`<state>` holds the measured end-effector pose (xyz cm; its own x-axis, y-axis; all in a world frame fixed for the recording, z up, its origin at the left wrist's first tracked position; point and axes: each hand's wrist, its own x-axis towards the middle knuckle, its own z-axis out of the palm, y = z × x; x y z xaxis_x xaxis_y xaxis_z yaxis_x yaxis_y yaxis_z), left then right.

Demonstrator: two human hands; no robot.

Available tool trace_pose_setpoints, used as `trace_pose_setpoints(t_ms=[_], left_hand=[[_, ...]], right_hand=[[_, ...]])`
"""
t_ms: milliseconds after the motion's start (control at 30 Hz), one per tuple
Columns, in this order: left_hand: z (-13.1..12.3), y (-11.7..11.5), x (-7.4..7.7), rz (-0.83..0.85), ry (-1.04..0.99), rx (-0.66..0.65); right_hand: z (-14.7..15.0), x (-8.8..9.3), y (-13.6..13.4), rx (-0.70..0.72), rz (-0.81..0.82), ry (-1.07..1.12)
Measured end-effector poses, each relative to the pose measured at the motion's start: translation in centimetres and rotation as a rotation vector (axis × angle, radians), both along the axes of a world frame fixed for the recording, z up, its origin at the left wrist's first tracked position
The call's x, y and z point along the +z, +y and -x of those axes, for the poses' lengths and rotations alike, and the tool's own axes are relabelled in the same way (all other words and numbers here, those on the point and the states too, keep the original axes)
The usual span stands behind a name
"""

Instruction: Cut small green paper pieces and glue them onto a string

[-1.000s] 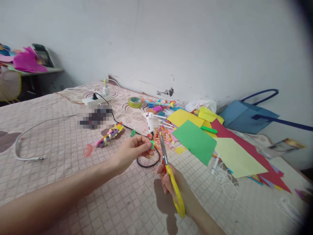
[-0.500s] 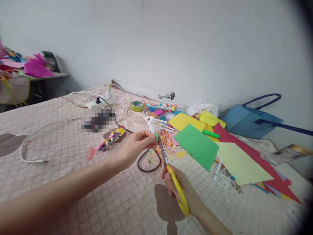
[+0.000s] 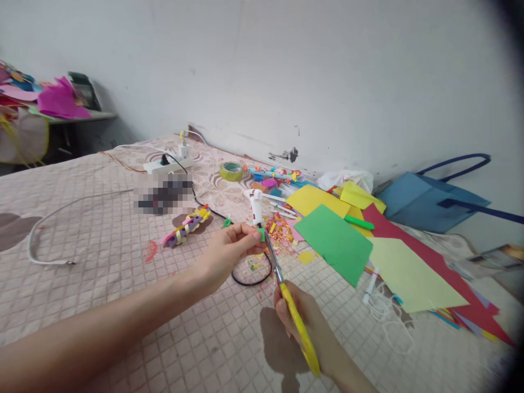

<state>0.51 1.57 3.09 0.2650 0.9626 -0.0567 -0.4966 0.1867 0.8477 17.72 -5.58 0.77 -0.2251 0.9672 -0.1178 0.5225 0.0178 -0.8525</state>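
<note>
L hand (image 3: 229, 248) pinches tiny green scrap (image 3: 261, 234); R hand (image 3: 305, 322) grips scissors (image 3: 273, 261), blades near-shut at scrap. Risk: L fingertips right beside blades, could get nicked; scrap v. small, may slip.

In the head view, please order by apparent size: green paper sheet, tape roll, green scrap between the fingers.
1. green paper sheet
2. tape roll, though farthest away
3. green scrap, smallest though nearest

Yellow-handled scissors (image 3: 292, 305); green paper scrap (image 3: 261, 234); pink-checked floor mat (image 3: 102, 256)
</note>
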Motion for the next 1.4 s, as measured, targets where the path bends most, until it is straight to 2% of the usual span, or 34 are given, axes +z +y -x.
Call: trace_pose_setpoints(t_ms=[400, 633, 900, 1400], left_hand=[[-0.07, -0.34, 0.09, 0.026, -0.004, 0.007], [-0.12, -0.47, 0.06, 0.033, -0.005, 0.009], [-0.16, -0.49, -0.03, 0.037, -0.024, 0.006], [-0.20, -0.32, -0.15, 0.036, -0.043, 0.000]], right_hand=[[-0.12, -0.26, 0.03, -0.001, 0.009, -0.015], [0.07, -0.01, -0.12, -0.013, 0.053, 0.013], [0.13, 0.07, -0.13, -0.030, 0.013, -0.029], [0.14, 0.58, -0.25, -0.024, 0.054, -0.037]])
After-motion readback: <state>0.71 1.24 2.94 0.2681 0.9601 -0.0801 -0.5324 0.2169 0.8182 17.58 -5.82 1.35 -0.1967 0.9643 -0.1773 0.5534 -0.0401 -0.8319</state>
